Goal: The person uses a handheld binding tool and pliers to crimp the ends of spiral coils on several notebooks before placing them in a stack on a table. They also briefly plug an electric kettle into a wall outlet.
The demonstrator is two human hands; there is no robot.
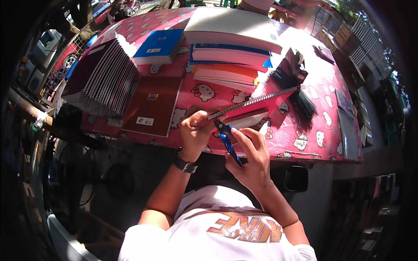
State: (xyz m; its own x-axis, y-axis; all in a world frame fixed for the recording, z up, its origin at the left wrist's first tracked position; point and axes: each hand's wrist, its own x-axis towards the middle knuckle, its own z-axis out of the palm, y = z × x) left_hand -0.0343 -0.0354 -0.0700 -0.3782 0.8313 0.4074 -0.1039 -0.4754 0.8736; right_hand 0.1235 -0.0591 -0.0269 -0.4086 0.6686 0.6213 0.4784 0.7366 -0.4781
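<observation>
My left hand (195, 129) is closed on the near end of a spiral notebook (257, 101), which is tilted up with its coil edge on top, running off to the far right. In my right hand (256, 152) is a pair of blue-handled pliers (230, 145), the fingers wrapped round the handles. Their dark jaws are at the notebook's near corner, by my left fingers. Whether the jaws grip the coil's end is too small to tell. Beneath the raised notebook lies a stack of loose sheets (246, 121), partly hidden.
A pink patterned tablecloth (283, 137) covers the table. At left stand a pile of coil-bound notebooks (102, 78) and a brown notebook (152, 106). Behind are blue notebooks (159, 45), a white paper stack (230, 28) and orange covers (224, 76). Black plastic coils (302, 111) lie at right.
</observation>
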